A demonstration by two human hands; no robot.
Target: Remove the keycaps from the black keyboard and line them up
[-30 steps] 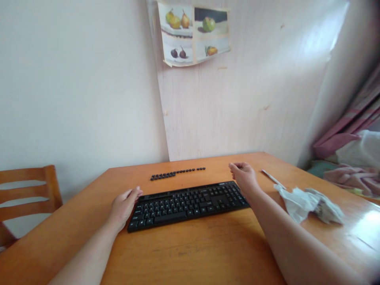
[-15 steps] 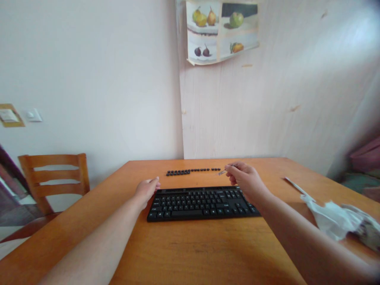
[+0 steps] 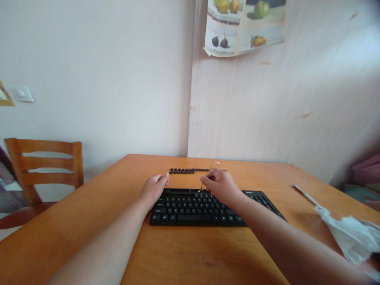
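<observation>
A black keyboard point(image 3: 196, 217) lies on the wooden table in front of me. Its top row, at the back left, shows bare slots where keycaps are off. At the keyboard's back left corner, my left hand point(image 3: 154, 190) is closed, fingers curled around that corner. Over the middle of the back rows, my right hand point(image 3: 221, 184) pinches a thin wire keycap puller point(image 3: 202, 189), its prongs pointing down at the keys. A clear loop of it sticks up behind the fingers. Loose black keycaps point(image 3: 181, 171) stand in rows behind the keyboard, the right part of them hidden by my right hand.
A crumpled white plastic bag point(image 3: 347, 233) and a thin pale stick-like thing point(image 3: 305, 196) lie on the table point(image 3: 190, 253) at the right. A wooden chair point(image 3: 44, 162) stands at the left. Fruit paintings point(image 3: 246, 27) hang on the wall behind.
My right hand has moved left and down with the keycap puller, from behind the keyboard to above its back rows. My left hand stays at the corner. The view has shifted slightly.
</observation>
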